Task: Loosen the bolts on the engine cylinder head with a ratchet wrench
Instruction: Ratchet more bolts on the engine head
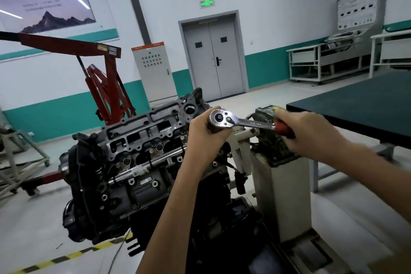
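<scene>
A dark engine with its cylinder head [142, 131] uncovered stands on a stand in the middle of the view. A chrome ratchet wrench [242, 120] with a red grip lies level above the head's right end. My left hand [205, 130] curls round the socket or extension just under the ratchet's round head. Around the red grip, to the right, my right hand [298, 128] holds tight. The bolt under the socket is hidden by my left hand.
A red engine hoist [106, 78] stands behind the engine on the left. The engine stand's pale post [282, 189] is right of the engine. A dark green workbench [355, 109] fills the right side. A grey double door [213, 58] and a control cabinet [153, 69] line the far wall.
</scene>
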